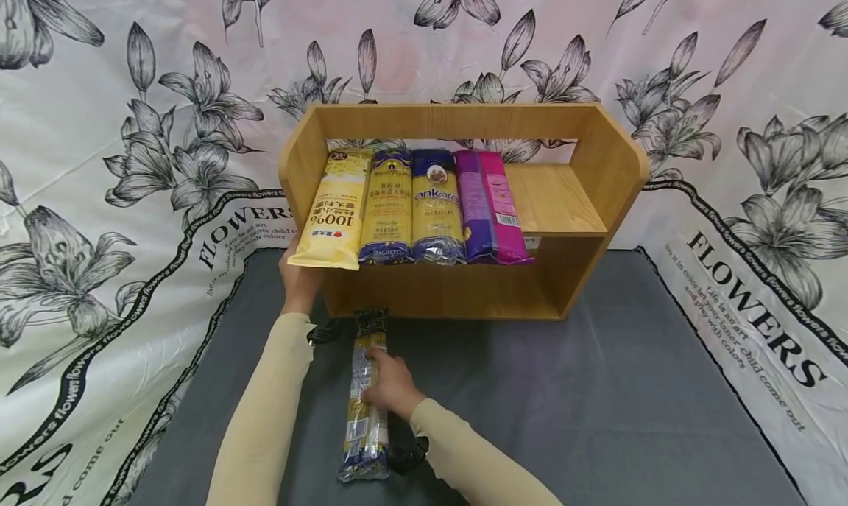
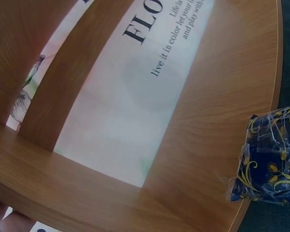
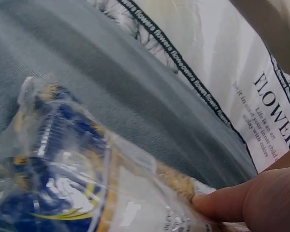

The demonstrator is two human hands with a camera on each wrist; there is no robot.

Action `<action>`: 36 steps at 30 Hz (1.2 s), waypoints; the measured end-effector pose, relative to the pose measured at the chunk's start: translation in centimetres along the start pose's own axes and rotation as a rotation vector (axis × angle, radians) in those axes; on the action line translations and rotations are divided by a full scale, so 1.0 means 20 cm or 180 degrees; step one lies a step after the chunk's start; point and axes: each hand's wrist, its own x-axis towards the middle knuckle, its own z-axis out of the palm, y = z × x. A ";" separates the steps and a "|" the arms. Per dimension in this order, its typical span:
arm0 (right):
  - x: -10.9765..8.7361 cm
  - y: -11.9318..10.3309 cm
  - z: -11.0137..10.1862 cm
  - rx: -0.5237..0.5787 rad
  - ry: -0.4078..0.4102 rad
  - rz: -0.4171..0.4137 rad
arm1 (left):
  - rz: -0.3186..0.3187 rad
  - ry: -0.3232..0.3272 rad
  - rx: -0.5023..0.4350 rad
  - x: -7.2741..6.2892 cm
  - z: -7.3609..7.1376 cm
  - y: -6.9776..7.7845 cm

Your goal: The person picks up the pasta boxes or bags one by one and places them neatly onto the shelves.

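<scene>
My right hand (image 1: 392,384) grips a clear-and-blue packet of spaghetti (image 1: 358,425) around its middle, in front of the shelf. In the right wrist view, the thumb presses the wrapper near the packet's shiny blue end (image 3: 67,169). My left hand (image 1: 302,281) holds the left side panel of the wooden shelf (image 1: 457,292), partly hidden under a pale yellow pasta packet (image 1: 334,208). Its fingers (image 2: 14,223) show past the panel's edge in the left wrist view. The spaghetti packet's blue patterned end (image 2: 268,164) appears there too.
Beside the pale yellow packet on the upper board lie two yellow-and-blue spaghetti packets (image 1: 387,204) (image 1: 437,204) and a purple-pink packet (image 1: 490,204). Bare board (image 1: 553,197) shows at their right. A grey cloth (image 1: 530,403) covers the table; flower-printed fabric (image 1: 411,64) hangs behind.
</scene>
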 end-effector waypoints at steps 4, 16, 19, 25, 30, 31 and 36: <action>0.01 0.01 -0.01 -0.0002 -0.0050 0.0003 | 0.0012 -0.0026 0.0074 0.00 0.01 0.00; -0.08 0.11 -0.16 0.0620 -0.0425 -0.0038 | -0.0010 -0.0068 0.0002 -0.01 0.02 0.02; -0.13 0.19 -0.20 0.0745 -0.0471 -0.0040 | -0.0052 -0.0074 -0.0051 -0.01 0.02 0.02; -0.25 0.35 -0.33 0.0883 -0.0338 -0.0126 | 0.0005 -0.0058 -0.0071 -0.01 0.01 0.02; -0.35 0.46 -0.45 0.1156 -0.0213 0.0035 | 0.0025 -0.0024 0.0012 -0.01 0.00 0.02; -0.37 0.48 -0.48 0.1206 -0.0200 0.0073 | 0.0024 -0.0017 0.0023 -0.01 0.00 0.02; -0.46 0.57 -0.60 0.1306 -0.0130 0.0171 | -0.0018 -0.0035 -0.0061 -0.01 -0.01 0.02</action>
